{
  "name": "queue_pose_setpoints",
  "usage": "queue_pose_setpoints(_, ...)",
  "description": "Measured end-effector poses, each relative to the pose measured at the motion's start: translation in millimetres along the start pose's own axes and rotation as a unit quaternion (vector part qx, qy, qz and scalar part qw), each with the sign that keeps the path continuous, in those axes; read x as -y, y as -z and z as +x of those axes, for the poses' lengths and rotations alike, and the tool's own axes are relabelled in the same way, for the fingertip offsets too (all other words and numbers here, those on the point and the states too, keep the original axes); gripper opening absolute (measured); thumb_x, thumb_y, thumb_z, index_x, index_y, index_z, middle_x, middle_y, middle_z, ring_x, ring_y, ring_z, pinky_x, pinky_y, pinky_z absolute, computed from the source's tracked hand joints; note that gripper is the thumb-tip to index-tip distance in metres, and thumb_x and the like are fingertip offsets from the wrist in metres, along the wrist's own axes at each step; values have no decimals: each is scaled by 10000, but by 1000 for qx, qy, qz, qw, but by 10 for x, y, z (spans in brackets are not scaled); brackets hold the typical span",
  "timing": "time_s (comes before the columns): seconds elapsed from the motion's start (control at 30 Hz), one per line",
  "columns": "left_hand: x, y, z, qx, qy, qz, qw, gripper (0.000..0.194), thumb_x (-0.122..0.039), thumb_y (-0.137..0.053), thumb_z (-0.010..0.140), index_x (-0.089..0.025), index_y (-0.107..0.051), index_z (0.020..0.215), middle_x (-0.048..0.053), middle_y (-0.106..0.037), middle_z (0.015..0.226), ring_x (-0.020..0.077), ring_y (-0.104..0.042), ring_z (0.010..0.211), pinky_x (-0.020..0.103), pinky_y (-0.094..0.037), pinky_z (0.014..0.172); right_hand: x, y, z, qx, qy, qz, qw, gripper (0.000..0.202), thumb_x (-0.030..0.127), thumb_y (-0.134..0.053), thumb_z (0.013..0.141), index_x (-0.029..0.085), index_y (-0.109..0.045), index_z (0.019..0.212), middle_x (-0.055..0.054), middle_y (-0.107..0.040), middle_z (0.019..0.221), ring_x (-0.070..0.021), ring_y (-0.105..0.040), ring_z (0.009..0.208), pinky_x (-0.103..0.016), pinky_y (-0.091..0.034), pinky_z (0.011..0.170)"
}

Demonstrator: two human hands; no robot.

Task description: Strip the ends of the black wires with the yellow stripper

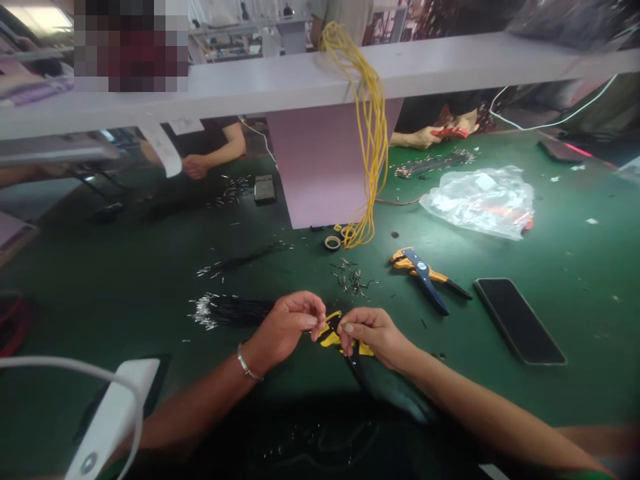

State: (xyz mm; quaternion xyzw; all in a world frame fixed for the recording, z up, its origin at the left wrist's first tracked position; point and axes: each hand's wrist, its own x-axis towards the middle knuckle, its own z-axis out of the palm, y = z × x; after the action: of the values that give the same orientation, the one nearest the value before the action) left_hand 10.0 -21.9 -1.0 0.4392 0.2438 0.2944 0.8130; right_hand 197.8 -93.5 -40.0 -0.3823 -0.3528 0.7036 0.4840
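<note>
Both hands are close together above the green table. My left hand point(295, 327) is closed, thumb against fingertips; whatever it pinches is too small to make out. My right hand point(373, 333) is also pinched, and I cannot see what lies between its fingers. Below and between them is a yellow and black hand tool point(330, 339), partly hidden by the fingers. A bundle of black wires point(235, 310) with silvery ends runs under my left hand. Beyond the hands lies a loose pile of small metal pieces point(353, 281).
To the right lie blue and orange wire strippers point(423, 270) and a phone point(520, 320). Yellow wires point(373, 147) hang from the shelf point(225, 87) near tape rolls point(332, 244). A clear plastic bag point(480, 203) sits behind. Other people's hands point(197, 165) work across the table.
</note>
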Motion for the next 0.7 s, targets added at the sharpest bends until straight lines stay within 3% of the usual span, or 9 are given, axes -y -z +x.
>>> queue_pose_setpoints(0.17,-130,-14,-16,28,3,-29,999,230,-259,-605,698,-109,-697,847,115,-613,881,186,-578,721,278,-439,549,9,10,-3,-14,4,-15,1000,228,346,-746,745,127,-684,750,-22,-683,606,-115,-623,511,-231,-500,523)
queue_pose_setpoints(0.3,-210,-15,-15,20,44,-12,999,420,-483,-507,824,-121,-685,708,123,-608,838,175,-565,726,234,-405,490,19,17,-12,-11,7,-32,999,226,348,-744,748,131,-684,751,-25,-684,617,-116,-621,522,-240,-503,539)
queue_pose_setpoints(0.47,-157,7,25,-56,85,123,987,241,-339,-641,768,-106,-668,714,98,-645,793,124,-570,660,168,-345,430,34,15,-36,5,15,-74,997,242,369,-730,761,132,-683,773,-30,-680,642,-120,-613,543,-252,-502,554)
queue_pose_setpoints(0.6,-67,0,42,-35,177,194,964,224,-311,-669,722,-97,-654,785,76,-670,673,99,-559,519,162,-302,378,45,14,-51,14,29,-118,992,241,380,-703,786,141,-674,777,-30,-673,659,-124,-611,558,-254,-502,558)
queue_pose_setpoints(0.7,-16,-28,31,-28,197,206,958,177,-278,-623,731,-102,-628,752,40,-638,548,81,-516,415,164,-280,357,45,13,-53,17,35,-139,990,231,376,-693,795,145,-676,789,-25,-664,657,-125,-613,563,-257,-510,566)
